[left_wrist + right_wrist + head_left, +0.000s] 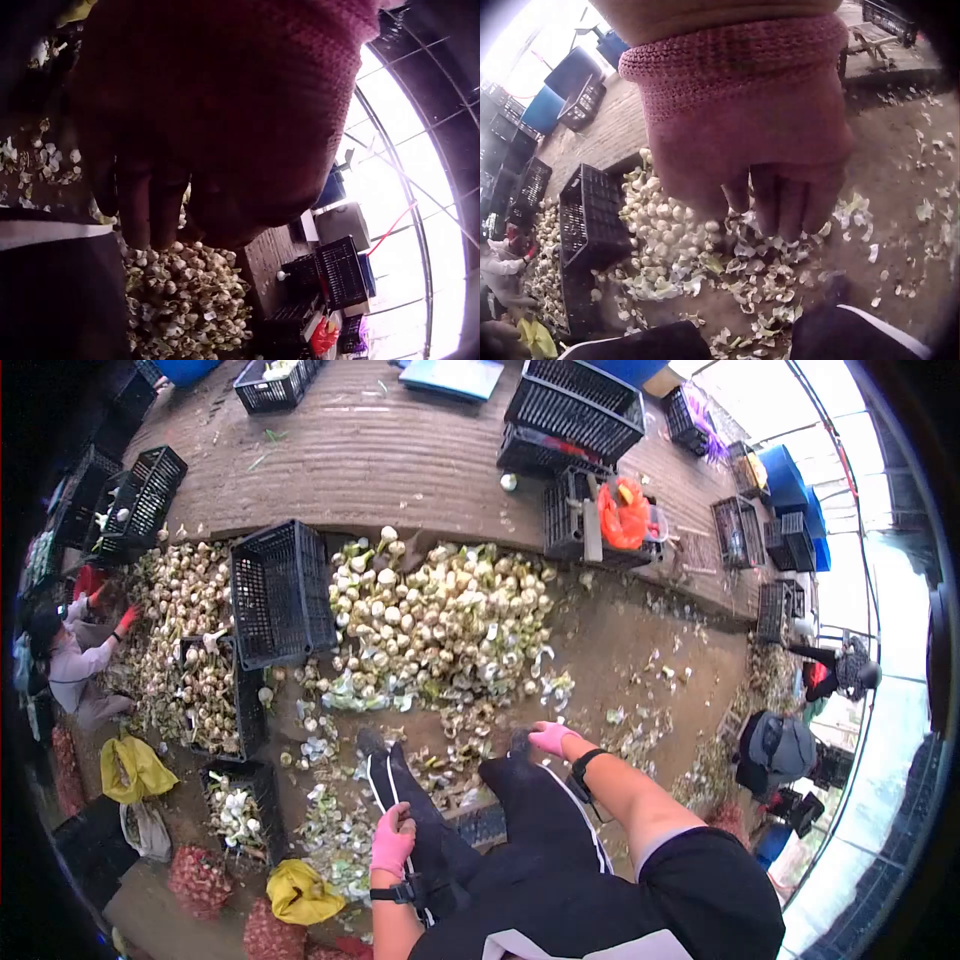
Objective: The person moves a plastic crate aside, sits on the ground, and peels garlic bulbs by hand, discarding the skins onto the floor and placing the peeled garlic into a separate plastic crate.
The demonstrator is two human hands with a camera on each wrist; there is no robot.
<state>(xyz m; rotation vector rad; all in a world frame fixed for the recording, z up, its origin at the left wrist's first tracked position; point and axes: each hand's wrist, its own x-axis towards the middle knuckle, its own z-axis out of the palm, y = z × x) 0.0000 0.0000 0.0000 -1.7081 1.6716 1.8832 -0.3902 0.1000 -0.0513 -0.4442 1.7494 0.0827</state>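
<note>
Now neither pink-gloved hand seems to grasp anything: left hand (393, 845) hangs loosely curled over the left leg (428, 815), right hand (550, 738) dangles, fingers relaxed, by the right leg (545, 815). Ahead lies the bulb heap (440, 615), a black crate (285, 595) at its left edge. Careful: a bulb tugged from low down could start a slide, and loose peelings (340, 850) might slip underfoot.

The right hand (757, 142) hides its own palm from me, and shadow swallows detail on the left hand (217, 112). I can't make out the red bag's (618, 528) contents; the distant person (852, 668) looks too small to read. A blue tub (187, 369) is cropped above.
</note>
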